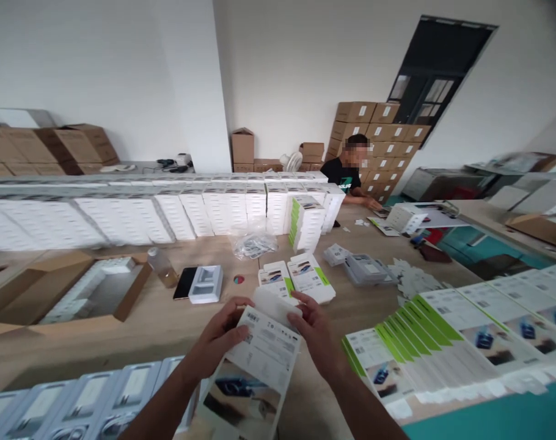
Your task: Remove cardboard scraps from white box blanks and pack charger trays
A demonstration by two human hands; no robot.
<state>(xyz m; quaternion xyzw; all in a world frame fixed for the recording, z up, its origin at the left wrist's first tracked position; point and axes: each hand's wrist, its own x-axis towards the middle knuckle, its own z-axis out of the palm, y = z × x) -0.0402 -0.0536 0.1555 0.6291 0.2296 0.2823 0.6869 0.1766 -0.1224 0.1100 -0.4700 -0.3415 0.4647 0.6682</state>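
Observation:
A white printed product box [259, 357] is tilted in front of me, with a picture of a blue device on its face. My left hand [225, 333] is closed on its upper left corner, the thumb lying on the printed face. My right hand [317, 336] pinches the raised white flap [273, 305] at the box's upper right. Whether the box holds anything is hidden. Just beyond my hands lie two small stacks of flat printed boxes [310, 281] with green edges. Trays with chargers and cables [88, 394] line the table at lower left.
Printed boxes [438, 324] stand in a row at right. White boxes [214, 208] form a wall across the table. An open carton [131, 293], a bottle [161, 269], a phone [185, 283] and a white tray [206, 284] lie left. A co-worker [346, 174] sits across.

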